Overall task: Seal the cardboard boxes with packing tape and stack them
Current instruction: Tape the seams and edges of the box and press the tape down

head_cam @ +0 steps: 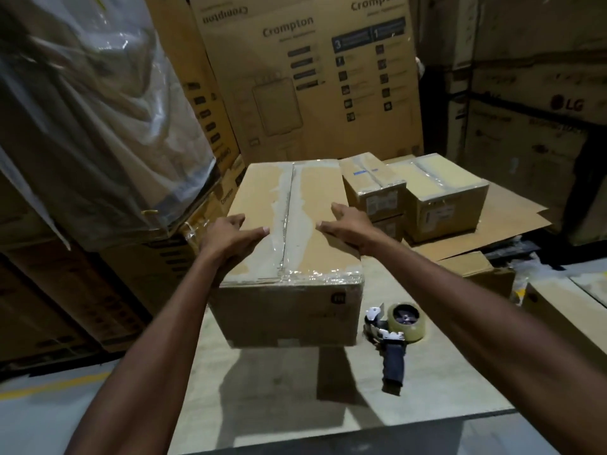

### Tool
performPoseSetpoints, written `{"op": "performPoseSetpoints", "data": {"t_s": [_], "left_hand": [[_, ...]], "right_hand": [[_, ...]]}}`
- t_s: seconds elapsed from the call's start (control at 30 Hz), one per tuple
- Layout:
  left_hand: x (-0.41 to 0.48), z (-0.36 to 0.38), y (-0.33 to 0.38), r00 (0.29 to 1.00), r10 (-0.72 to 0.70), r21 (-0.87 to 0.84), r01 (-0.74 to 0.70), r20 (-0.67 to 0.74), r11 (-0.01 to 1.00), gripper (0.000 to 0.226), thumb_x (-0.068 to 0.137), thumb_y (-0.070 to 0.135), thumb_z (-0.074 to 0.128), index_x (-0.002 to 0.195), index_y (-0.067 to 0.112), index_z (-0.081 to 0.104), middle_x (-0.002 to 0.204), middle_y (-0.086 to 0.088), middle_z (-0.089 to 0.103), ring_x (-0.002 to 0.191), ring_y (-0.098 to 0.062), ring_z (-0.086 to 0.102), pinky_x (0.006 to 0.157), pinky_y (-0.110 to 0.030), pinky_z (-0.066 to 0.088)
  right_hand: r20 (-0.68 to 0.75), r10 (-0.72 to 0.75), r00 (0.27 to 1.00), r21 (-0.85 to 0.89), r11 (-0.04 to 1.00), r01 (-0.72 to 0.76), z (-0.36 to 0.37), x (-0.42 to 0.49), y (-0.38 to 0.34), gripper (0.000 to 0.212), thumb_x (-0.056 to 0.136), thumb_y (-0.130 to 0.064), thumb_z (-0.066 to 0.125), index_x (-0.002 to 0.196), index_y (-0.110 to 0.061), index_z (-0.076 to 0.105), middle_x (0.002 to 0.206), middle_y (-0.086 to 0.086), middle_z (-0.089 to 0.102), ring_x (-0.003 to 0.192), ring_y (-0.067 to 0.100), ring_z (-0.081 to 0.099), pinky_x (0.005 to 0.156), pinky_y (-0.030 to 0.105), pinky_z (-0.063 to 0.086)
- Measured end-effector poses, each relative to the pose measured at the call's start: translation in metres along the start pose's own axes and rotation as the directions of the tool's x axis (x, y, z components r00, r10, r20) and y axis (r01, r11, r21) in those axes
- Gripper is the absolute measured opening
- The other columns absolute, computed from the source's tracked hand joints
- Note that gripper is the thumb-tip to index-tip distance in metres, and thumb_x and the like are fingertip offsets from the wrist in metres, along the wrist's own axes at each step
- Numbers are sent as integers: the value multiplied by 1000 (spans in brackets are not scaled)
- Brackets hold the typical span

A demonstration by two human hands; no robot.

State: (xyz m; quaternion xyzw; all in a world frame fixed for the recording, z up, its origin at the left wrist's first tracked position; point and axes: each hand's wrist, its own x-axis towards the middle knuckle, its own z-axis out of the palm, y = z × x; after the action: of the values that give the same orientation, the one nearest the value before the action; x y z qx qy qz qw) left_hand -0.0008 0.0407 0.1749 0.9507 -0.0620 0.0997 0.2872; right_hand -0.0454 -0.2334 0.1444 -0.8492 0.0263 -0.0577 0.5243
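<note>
A long cardboard box (315,198) lies in the middle, its top seam covered with clear tape. My left hand (230,238) rests flat on the box's top left part, thumb stretched toward the seam. My right hand (348,228) lies flat on the top right part, fingers straight. A tape dispenser (394,336) with a roll of clear tape and a black handle lies on the floor sheet to the right of the box, touched by neither hand. Two smaller taped boxes (371,188) (446,198) stand behind at the right.
Tall printed cartons (312,80) form a wall behind. A plastic-wrapped stack (92,119) crowds the left side. More cartons (538,133) stand at the right. Flat cardboard sheets (512,218) lie under the small boxes. The box sits on a flat board (295,405).
</note>
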Motion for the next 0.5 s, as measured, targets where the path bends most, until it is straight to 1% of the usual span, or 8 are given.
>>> {"op": "performPoseSetpoints", "data": {"t_s": [0.07,0.1,0.17,0.2,0.3,0.37,0.43,0.5], "left_hand": [[1,6,37,1000,22,12,-21,-22,1000,67,80,66,75,125,16,67,118,-3,69,117,-27,59,91,-35,42],[-1,13,59,998,41,21,-40,-37,999,53,80,66,75,106,20,68,96,2,64,102,-23,57,84,-34,39],[-3,28,97,996,72,25,-71,-48,997,43,80,67,74,78,29,54,75,11,46,88,-19,51,78,-34,39],[-3,36,113,996,77,27,-75,-47,997,49,78,70,73,71,30,46,72,11,46,84,-20,53,75,-34,40],[1,63,152,992,109,60,-105,-62,993,67,67,83,65,73,17,55,74,0,64,76,-24,65,62,-32,43],[6,85,177,989,134,91,-129,-57,987,73,65,85,61,72,13,56,69,-1,62,74,-26,64,56,-30,36],[12,106,202,988,144,122,-136,-53,983,73,64,87,58,69,14,52,66,0,57,76,-28,63,58,-31,35],[21,130,227,988,147,148,-138,-53,979,76,62,89,56,71,14,52,70,0,60,80,-29,62,61,-32,39]], "right_hand": [[-37,-20,999,-13,1000,20,-38,-9,-2,59,96,-35,71,143,-3,52,144,15,58,128,29,56,107,42,48],[-59,-31,998,-10,999,30,-60,-15,1,57,96,-34,71,141,-2,53,144,15,59,129,30,56,107,43,46],[-91,-50,995,-20,999,48,-97,-24,10,57,97,-33,71,141,-1,55,145,15,58,131,32,55,109,45,44],[-99,-54,994,-30,998,52,-113,-27,15,57,97,-33,71,141,-2,55,145,15,58,132,32,55,109,44,44],[-141,-53,989,-13,999,52,-157,-31,38,58,96,-35,72,141,-3,55,145,14,59,130,30,56,105,40,46],[-165,-49,985,-8,999,49,-184,-31,56,61,95,-37,73,140,0,54,144,15,59,130,32,57,106,43,47],[-187,-38,982,0,999,39,-209,-28,73,64,94,-38,74,138,2,54,142,18,60,130,34,56,109,51,47],[-205,-28,978,-7,1000,27,-235,-22,90,63,94,-37,75,138,3,54,141,18,60,129,34,56,108,53,47]]}}
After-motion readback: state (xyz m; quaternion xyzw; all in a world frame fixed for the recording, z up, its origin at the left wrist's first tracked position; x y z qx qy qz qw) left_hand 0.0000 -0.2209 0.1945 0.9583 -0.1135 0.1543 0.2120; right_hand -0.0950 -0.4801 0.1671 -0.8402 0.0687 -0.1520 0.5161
